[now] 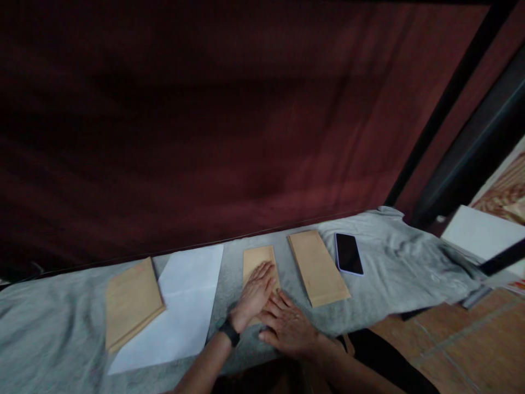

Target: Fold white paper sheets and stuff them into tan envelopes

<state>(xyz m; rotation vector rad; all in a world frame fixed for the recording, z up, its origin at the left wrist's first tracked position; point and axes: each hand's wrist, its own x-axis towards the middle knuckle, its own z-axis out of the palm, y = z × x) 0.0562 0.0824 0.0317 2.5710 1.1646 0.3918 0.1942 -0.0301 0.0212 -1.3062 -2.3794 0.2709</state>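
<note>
A brown paper envelope [256,258] lies on the grey cloth between my arms, partly hidden under my hands. My left hand [256,287], with a dark watch on its wrist, rests flat across the middle of that envelope. Lower and to the right, my right hand [287,325] presses on the envelope's near right side, fingers stretched and slightly spread. The fingertips of the two hands nearly meet. A stack of brown envelopes [318,268] lies just to the right of my hands. To the left, white paper sheets [191,306] lie partly under another stack of brown envelopes [133,301].
A phone [348,253] lies face up right of the envelopes. The grey cloth [394,262] covers a narrow surface, with a dark red curtain-like wall [246,137] behind it. A white box-like object [484,232] and tiled floor [463,339] show at the right.
</note>
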